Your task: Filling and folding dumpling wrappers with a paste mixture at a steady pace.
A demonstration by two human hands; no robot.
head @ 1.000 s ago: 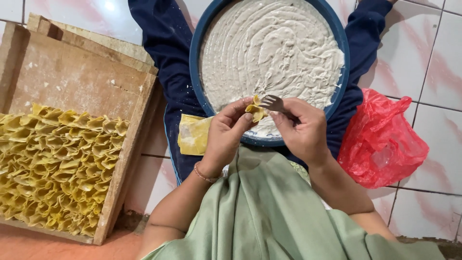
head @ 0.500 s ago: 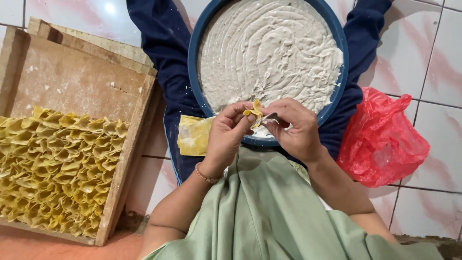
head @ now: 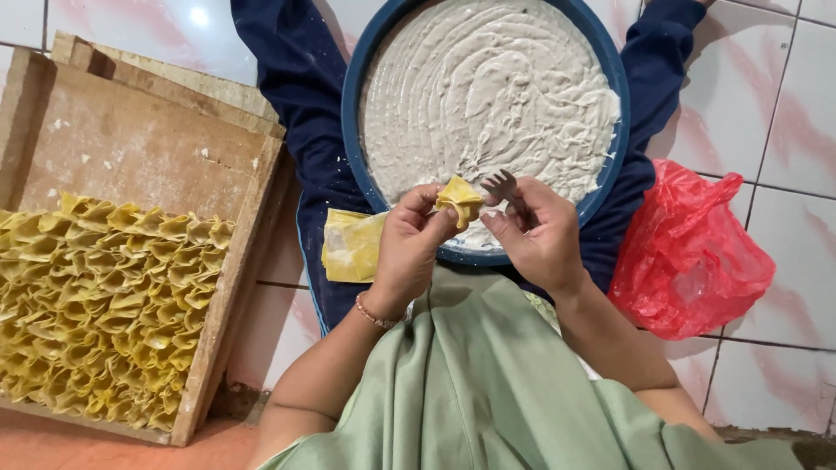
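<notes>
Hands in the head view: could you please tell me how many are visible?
2: the left hand pinches a yellow dumpling; the right hand holds a fork beside it.

head-worn view, straight down, close over lap

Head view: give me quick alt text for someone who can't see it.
The left hand pinches a folded yellow dumpling wrapper while the right hand holds a fork, both over a blue basin of pale paste. At left, a wooden tray holds rows of folded dumplings; a red plastic bag lies at right.
</notes>
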